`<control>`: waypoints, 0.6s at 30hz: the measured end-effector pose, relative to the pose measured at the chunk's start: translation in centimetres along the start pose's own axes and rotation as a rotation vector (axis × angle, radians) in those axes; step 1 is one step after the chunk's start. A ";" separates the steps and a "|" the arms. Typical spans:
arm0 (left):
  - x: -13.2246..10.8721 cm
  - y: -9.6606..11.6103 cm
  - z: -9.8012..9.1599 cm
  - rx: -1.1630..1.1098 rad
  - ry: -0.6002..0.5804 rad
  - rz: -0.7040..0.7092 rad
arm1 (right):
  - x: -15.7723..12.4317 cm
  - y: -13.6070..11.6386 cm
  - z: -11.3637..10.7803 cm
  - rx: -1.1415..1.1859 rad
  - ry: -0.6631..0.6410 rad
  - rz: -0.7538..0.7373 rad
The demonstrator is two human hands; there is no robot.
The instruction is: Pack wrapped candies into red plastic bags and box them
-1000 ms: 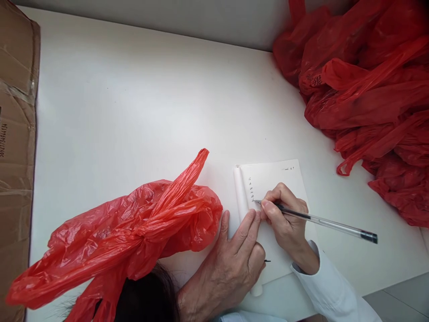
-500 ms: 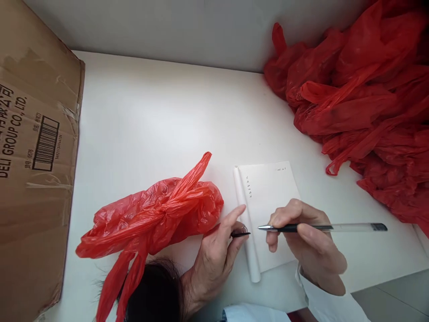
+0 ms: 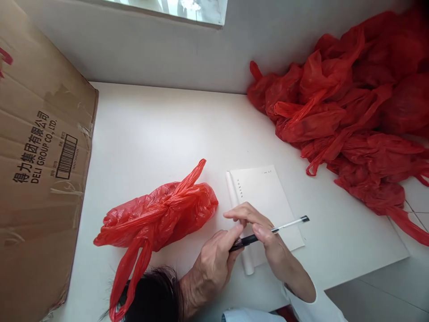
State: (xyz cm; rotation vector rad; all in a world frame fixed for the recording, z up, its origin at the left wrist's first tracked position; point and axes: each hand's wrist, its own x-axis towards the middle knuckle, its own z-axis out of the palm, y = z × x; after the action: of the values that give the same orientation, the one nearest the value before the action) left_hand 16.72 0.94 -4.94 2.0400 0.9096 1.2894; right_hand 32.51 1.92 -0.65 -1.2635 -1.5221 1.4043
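A pen point(image 3: 290, 223) with a clear barrel and black grip lies slantwise between my hands, above the notepad point(image 3: 264, 192). My right hand point(image 3: 268, 237) holds its grip with the thumb against it and the fingers reaching left over it. Just left of it, my left hand point(image 3: 214, 255) is closed around the dark pen cap point(image 3: 236, 245), which meets the pen's tip end. The fingers partly hide how far the cap covers the tip. On the notepad's page are small handwritten marks, and its turned pages form a roll along the left side.
A knotted red plastic bag point(image 3: 161, 210) lies left of the notepad on the white table point(image 3: 161, 129). More red bags point(image 3: 345, 112) are heaped at the right. A cardboard box point(image 3: 43, 179) stands along the left edge. Dark hair point(image 3: 154, 297) shows at the bottom.
My right hand has moved left and brought the pen's tip to the cap in my left hand. The pen has tilted, tip end lower. The view has shifted, showing a window edge above.
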 end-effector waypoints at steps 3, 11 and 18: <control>-0.5 0.3 0.0 0.053 0.040 0.048 | -0.2 0.7 0.7 0.090 -0.026 -0.032; 0.2 2.5 0.2 0.116 -0.012 0.027 | -1.0 -1.0 2.4 0.272 0.105 -0.051; 1.2 6.2 -3.5 0.401 -0.206 -0.016 | -0.5 -0.3 -4.5 -0.265 0.706 0.053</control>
State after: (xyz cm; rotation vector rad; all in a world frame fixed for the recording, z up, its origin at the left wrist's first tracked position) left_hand 15.42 -1.62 1.62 2.4088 1.1541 0.9174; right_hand 36.81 2.78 0.47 -1.7317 -1.1940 0.6651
